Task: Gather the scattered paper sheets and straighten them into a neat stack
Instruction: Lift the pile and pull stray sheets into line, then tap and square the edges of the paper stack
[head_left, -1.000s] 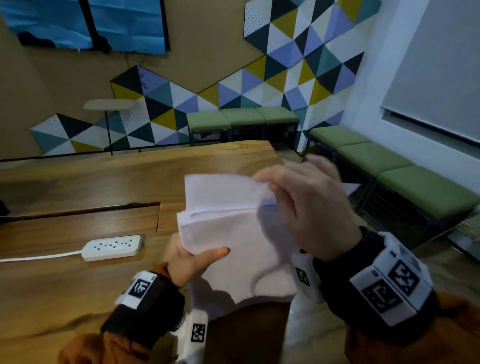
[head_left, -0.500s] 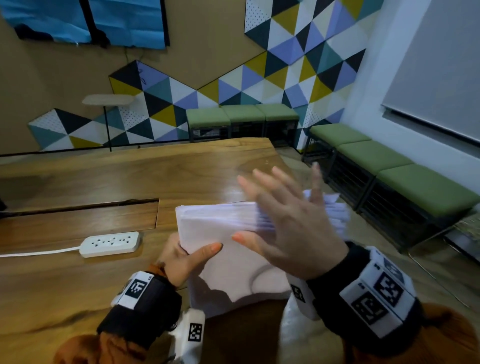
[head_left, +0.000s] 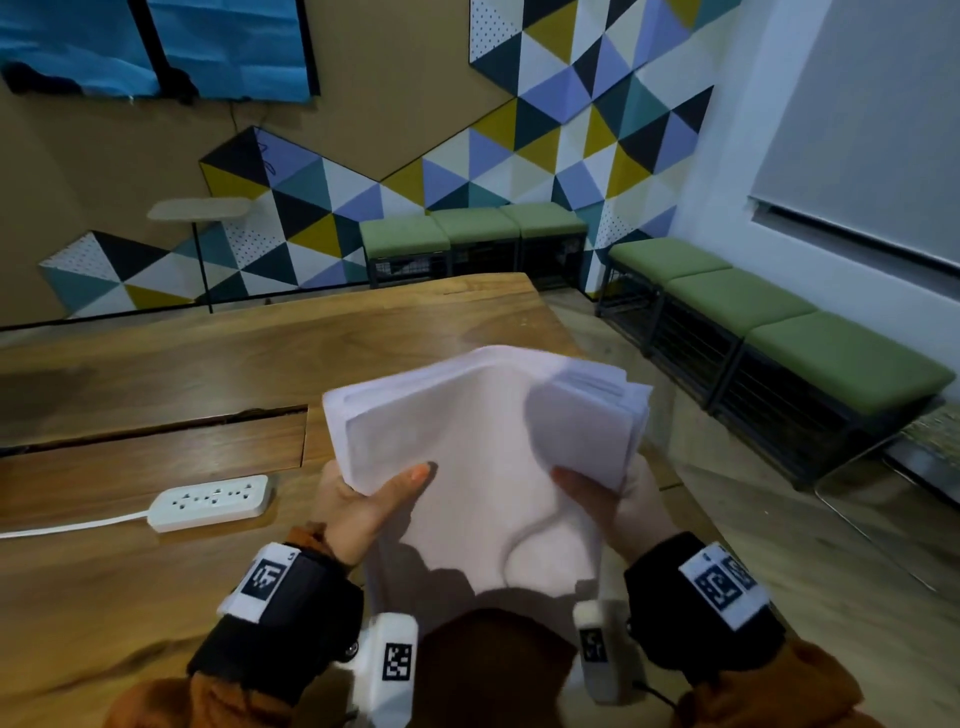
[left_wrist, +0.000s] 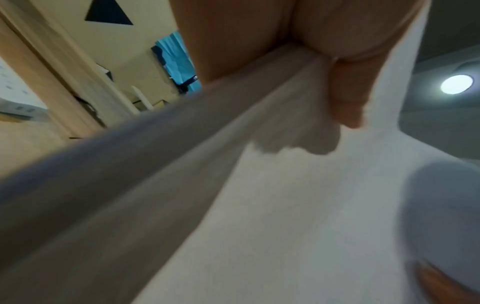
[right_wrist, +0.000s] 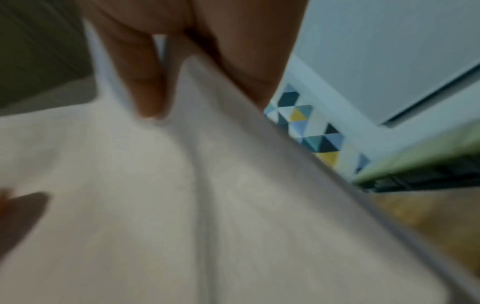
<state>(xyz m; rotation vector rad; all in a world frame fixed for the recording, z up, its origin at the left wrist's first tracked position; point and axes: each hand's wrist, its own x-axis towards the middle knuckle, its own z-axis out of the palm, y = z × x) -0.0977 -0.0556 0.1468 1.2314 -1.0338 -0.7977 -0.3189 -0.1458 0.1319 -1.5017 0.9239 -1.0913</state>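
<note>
Both hands hold the paper stack (head_left: 483, 457) up above the near edge of the wooden table (head_left: 208, 364) — the left hand (head_left: 358, 509) pinches its left side, thumb on top, and the right hand (head_left: 613, 499) grips the right side the same way. Sheets fan unevenly at the far right corner. On the table to the left lies a white power strip (head_left: 210, 501).

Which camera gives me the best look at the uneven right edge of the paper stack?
The head view: the paper stack shows whole, its right-side sheets fanned and stepped above the right hand. The right wrist view shows that edge only as a blur; the left wrist view shows the opposite edge under the left hand.
</note>
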